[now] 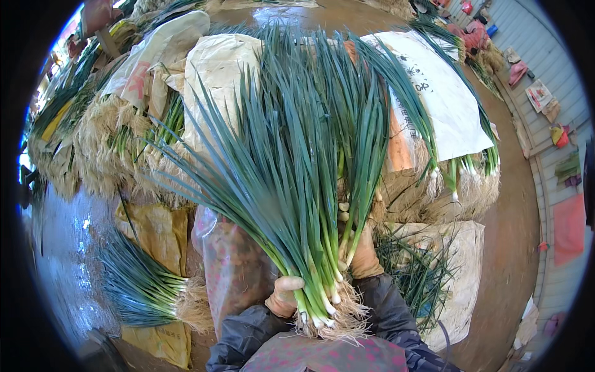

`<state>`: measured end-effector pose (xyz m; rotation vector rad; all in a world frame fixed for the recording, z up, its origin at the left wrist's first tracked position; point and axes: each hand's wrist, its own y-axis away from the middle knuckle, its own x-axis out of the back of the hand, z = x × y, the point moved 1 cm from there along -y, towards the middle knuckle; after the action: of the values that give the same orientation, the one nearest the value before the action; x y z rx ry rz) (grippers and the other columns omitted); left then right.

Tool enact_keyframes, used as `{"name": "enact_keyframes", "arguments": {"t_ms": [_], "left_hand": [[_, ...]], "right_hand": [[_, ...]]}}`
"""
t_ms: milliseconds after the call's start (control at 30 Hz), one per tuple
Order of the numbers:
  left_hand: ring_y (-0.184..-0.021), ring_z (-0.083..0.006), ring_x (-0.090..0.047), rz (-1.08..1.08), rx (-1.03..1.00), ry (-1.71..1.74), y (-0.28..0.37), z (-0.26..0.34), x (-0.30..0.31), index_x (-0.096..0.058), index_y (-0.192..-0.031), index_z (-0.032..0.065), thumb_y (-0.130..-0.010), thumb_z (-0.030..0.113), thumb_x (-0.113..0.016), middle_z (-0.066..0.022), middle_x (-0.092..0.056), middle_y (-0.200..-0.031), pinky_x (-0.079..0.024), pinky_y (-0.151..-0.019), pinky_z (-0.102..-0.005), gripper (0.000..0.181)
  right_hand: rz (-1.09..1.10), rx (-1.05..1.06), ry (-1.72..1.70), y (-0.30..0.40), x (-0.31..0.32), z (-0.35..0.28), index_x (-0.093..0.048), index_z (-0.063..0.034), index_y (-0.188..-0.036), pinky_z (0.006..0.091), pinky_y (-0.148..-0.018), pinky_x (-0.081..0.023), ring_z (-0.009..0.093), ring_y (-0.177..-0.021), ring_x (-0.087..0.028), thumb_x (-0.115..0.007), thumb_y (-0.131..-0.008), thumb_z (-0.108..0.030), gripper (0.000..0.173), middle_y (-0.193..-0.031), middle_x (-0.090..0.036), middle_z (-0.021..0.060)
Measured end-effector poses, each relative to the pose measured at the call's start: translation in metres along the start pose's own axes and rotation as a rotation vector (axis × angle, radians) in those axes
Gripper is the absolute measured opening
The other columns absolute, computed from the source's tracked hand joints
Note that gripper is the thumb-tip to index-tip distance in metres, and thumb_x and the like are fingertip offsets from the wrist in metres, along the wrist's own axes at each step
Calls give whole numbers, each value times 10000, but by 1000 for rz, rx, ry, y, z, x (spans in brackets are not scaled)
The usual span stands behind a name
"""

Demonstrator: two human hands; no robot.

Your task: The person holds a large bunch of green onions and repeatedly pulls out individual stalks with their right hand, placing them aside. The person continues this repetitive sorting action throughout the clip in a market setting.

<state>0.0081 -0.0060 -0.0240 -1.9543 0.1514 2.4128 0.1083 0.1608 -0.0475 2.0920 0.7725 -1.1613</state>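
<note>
A bunch of green onions (297,186) with white stems and pale stringy roots (344,316) fans out before me, roots towards my body. My left hand (284,294), in a tan glove, is closed round the left side of the stems near the roots, its thumb on top. Gloved too, my right hand (365,253) is at the right of the bunch, with bent fingertips showing beside several green onions; the leaves and stems partly hide it. Whether it grips them I cannot tell. Behind the bunch, more green onions lie on the heap.
At lower left a tied-looking pile of green onions (144,283) lies on a yellow sack (158,342). Loose leaf trimmings (418,265) lie on a pale sack (469,242) at right. Sacks cover heaped onions ahead, including a white one (455,111). A wet floor (511,209) runs along the right.
</note>
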Motion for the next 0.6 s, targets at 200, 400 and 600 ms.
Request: {"name": "enact_keyframes", "arguments": {"t_ms": [200, 400, 600], "left_hand": [[-899, -406, -712, 19, -15, 57, 4, -3, 3, -442, -1350, -147, -720, 383, -687, -296, -622, -1148, -632, -728, -478, 858], [-831, -401, -725, 93, 125, -61, 2, 1, 7, -452, -1318, -174, -632, 484, -710, -288, -651, -1092, -641, -687, -469, 985], [-833, -394, -725, 107, 51, -53, 4, 1, 2, -459, -1311, -177, -635, 478, -705, -288, -651, -1080, -641, -694, -455, 973]], "right_hand": [[332, 80, 846, 42, -7, 12, -551, 6, -1299, 248, -738, -577, 174, -873, -654, -480, -1039, -52, 276, -1017, -634, 92], [81, 62, 58, 55, 18, 13, -547, -22, -1323, 360, -878, -531, 174, -943, -645, -504, -1048, -428, 492, -1005, -659, 51], [151, 95, 711, 35, -8, -11, -576, -2, -1325, 270, -812, -494, 135, -890, -604, -481, -1074, -312, 410, -1027, -664, 45]]}}
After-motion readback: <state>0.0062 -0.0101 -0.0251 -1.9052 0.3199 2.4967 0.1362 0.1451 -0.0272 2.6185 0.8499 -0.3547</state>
